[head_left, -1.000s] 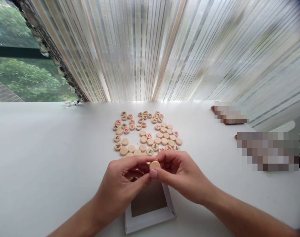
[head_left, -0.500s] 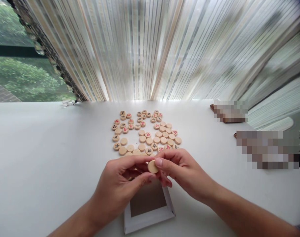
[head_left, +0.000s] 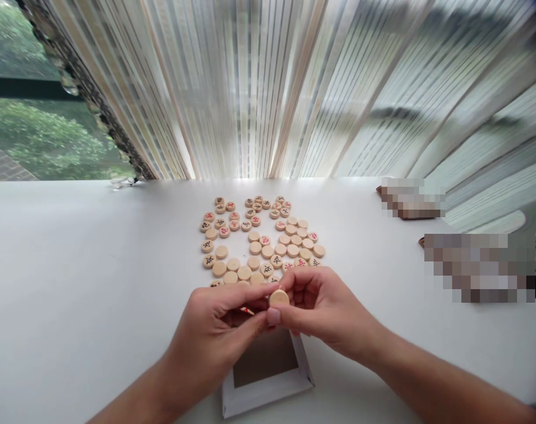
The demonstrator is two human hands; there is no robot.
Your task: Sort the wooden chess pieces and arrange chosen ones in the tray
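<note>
A wooden Chinese chess piece (head_left: 279, 298), its plain side showing, is pinched between my two hands above a shallow white box. My right hand (head_left: 320, 303) grips it with the thumb in front and the fingers curled behind. The fingertips of my left hand (head_left: 223, 321) close on its left side. A bit of red marking shows under the left fingers; I cannot tell what it lies on. Below the hands, the white box (head_left: 268, 400) with a brown inside is partly covered by them. Just beyond lie several more round wooden pieces (head_left: 243, 272).
The spread pieces show red or black characters, or plain sides, on a white table (head_left: 95, 282). Two blurred-out brown-edged objects (head_left: 420, 214) lie at the right. Striped string curtains (head_left: 232, 106) hang along the table's far edge, with a window at left.
The held piece has shifted slightly right and tilted, and my right thumb has slid down to its lower edge. My left hand has barely moved.
</note>
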